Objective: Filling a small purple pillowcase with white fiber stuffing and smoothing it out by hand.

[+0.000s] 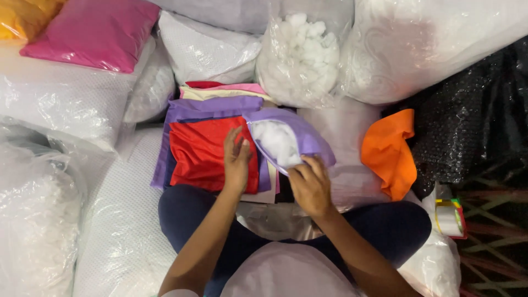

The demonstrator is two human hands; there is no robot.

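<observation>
A purple pillow cover [308,132] lies open in front of me, with white fibre stuffing [278,142] showing in its mouth. My right hand [311,184] grips the near edge of the cover's opening. My left hand [237,159] rests at the left edge of the opening, fingers apart, over a red cloth [201,151]. The red cloth tops a stack of folded covers in purple [212,107], cream and pink. I sit cross-legged in dark blue trousers.
A clear bag of white stuffing [300,58] stands behind the stack. An orange cover [390,151] lies to the right. Plastic-wrapped white pillows [60,99] surround me, with a pink pillow [93,33] at back left. A tape roll [450,220] sits at right by black bubble wrap [478,121].
</observation>
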